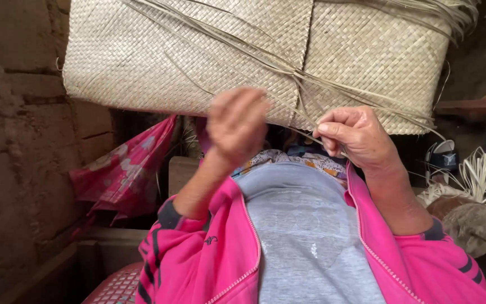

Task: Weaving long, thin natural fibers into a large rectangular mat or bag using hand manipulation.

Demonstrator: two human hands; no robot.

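A large pale woven mat [158, 50] of flat plant strips fills the upper view, with loose long strips [288, 67] running across it and gathered near its lower edge. My right hand [352, 135] pinches one of those strips between thumb and fingers just below the mat's edge. My left hand [236, 124] is blurred, fingers curled, close under the mat's lower edge; I cannot tell whether it holds a strip. Pink jacket sleeves and a grey shirt show below.
An earthen brick wall [18, 141] stands on the left. Pink patterned cloth [125, 169] hangs beside it. A bundle of pale strips [476, 174] and a round brown object [471, 222] lie at the right. A red plastic lattice seat [116, 287] shows at the bottom.
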